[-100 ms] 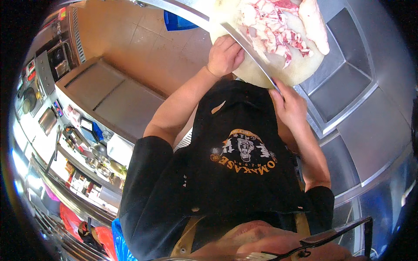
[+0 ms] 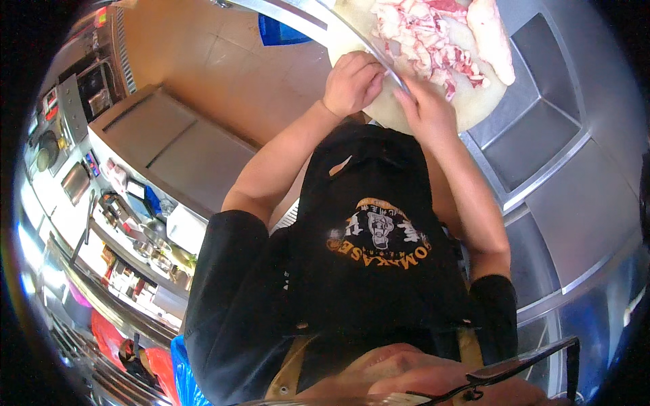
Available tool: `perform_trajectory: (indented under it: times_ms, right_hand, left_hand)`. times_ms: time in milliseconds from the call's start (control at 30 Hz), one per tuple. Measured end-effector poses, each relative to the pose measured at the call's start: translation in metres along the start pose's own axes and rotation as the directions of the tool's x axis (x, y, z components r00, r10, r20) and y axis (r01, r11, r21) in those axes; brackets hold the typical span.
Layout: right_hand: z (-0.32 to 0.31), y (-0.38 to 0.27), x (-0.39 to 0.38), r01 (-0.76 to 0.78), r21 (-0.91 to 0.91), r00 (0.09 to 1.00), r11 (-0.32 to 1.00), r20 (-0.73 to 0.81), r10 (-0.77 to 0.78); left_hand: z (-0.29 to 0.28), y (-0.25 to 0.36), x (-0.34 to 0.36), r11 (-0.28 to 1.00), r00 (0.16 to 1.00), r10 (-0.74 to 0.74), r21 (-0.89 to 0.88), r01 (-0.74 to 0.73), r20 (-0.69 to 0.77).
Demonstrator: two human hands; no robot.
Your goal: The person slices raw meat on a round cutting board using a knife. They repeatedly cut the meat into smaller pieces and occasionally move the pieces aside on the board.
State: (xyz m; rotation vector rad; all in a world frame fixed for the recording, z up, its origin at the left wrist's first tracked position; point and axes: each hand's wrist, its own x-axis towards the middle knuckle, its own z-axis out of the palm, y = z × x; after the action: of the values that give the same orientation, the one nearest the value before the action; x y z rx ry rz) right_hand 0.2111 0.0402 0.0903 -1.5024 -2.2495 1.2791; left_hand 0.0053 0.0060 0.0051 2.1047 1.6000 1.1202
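Note:
In my right hand (image 2: 430, 111) is the handle of a long knife (image 2: 376, 57), its blade slanting up and left over a round, pale cutting board (image 2: 474, 111). The blade passes close beside my left hand (image 2: 352, 83), whose fingers are curled at the board's left edge. Whatever those fingers hold, if anything, is hidden. Just beyond the knife lies a heap of pink and white fatty meat pieces (image 2: 423, 37). A larger pale slab of meat (image 2: 491, 40) rests along the board's right side.
A stainless steel sink basin (image 2: 535, 145) is to the right of the board. Past my left arm stands a brown-grey cabinet (image 2: 183, 142); a blue container (image 2: 281, 30) sits on the tiled floor. Pans and utensils crowd a counter (image 2: 152, 237) at far left.
My right hand has pushed forward and left, carrying the knife further across the board's left edge. My left hand stays nearly in place.

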Motion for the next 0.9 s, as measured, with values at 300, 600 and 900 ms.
perform_trajectory:
  times_ms: [300, 600, 900]
  right_hand:
    - [-0.025, 0.016, -0.031, 0.064, -0.010, 0.994, 0.998, -0.093, -0.064]
    - [-0.001, 0.016, -0.037, -0.016, 0.001, 1.000, 1.000, -0.015, 0.016]
    - [-0.024, 0.006, -0.003, -0.001, 0.056, 0.998, 0.998, -0.056, 0.004]
  left_hand:
    - [0.004, -0.004, -0.012, 0.997, 0.999, -0.048, -0.056, 0.047, -0.024]
    - [0.001, -0.004, -0.010, 0.999, 0.998, -0.047, -0.006, 0.047, 0.045]
    - [-0.002, 0.002, -0.012, 0.995, 0.996, -0.091, -0.047, 0.090, -0.013]
